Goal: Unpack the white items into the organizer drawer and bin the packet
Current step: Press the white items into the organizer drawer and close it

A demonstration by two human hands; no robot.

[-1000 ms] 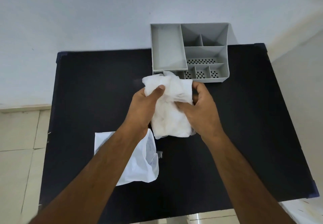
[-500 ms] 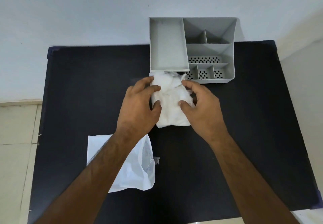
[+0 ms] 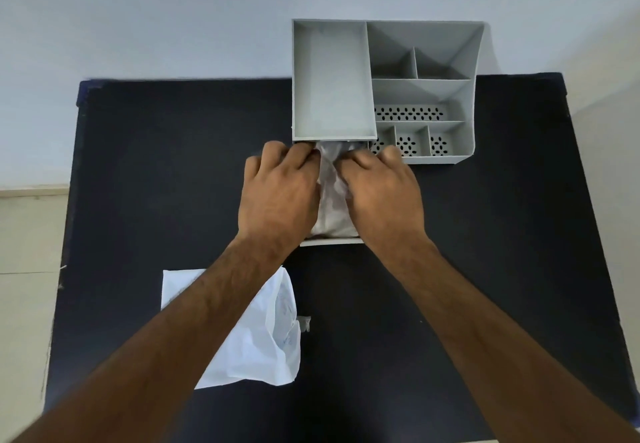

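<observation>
A grey organizer [image 3: 422,96] stands at the table's far edge, its drawer [image 3: 330,242] pulled out toward me. A crumpled bundle of white items [image 3: 332,200] lies in the drawer. My left hand [image 3: 280,193] and my right hand [image 3: 382,190] rest palm-down on either side of the bundle, fingers curled onto its far end near the organizer's front. Most of the bundle is hidden beneath them. The empty white packet [image 3: 263,335] lies flat on the table near my left forearm.
The black table [image 3: 173,165] fills most of the view, with a pale wall behind it and tiled floor to the left. A small scrap [image 3: 304,323] sits beside the packet.
The white bundle went from being held above the table down into the open drawer. Both hands moved forward and now press it flat.
</observation>
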